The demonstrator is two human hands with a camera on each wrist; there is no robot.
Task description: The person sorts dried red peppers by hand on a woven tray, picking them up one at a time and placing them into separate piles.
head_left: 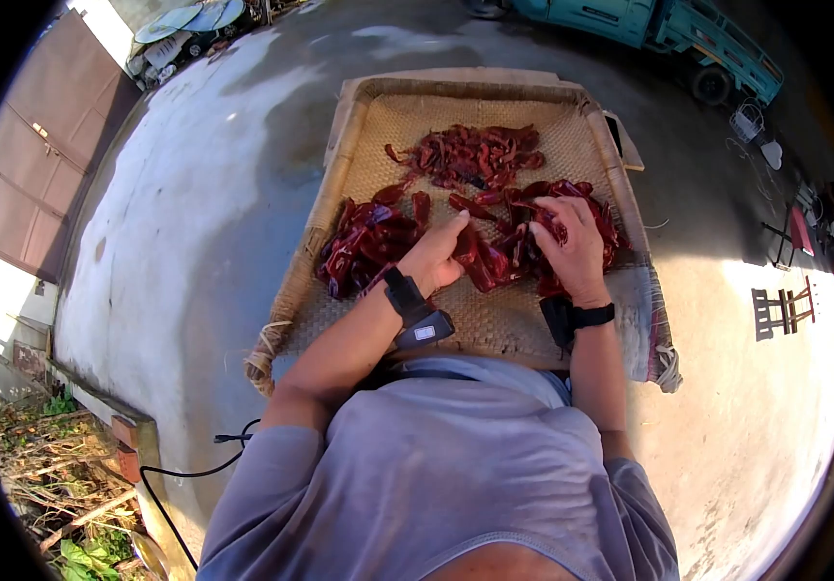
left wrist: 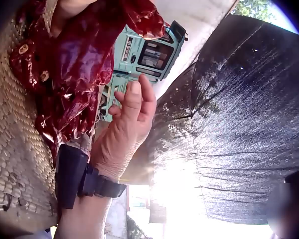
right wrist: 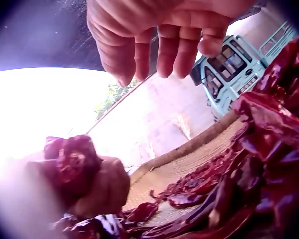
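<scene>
My left hand (head_left: 434, 257) grips a glossy dried red pepper near the tray's middle; in the right wrist view this hand (right wrist: 109, 184) has its fingers round the pepper (right wrist: 72, 164). My right hand (head_left: 574, 250) is over the right pile of red peppers (head_left: 610, 228), with its fingers loosely bent. Seen from the right wrist, the right hand (right wrist: 164, 25) hangs above the peppers with nothing between its fingers. A second pile of peppers (head_left: 368, 242) lies to the left of my left hand. Smaller, darker pepper pieces (head_left: 475, 157) lie farther back.
The piles lie on a shallow woven tray (head_left: 378, 116) with a raised rim, close to my body. A teal truck (head_left: 610, 19) stands beyond it. A black cable (head_left: 175, 473) runs at the lower left. Small stools (head_left: 785, 308) are at the right.
</scene>
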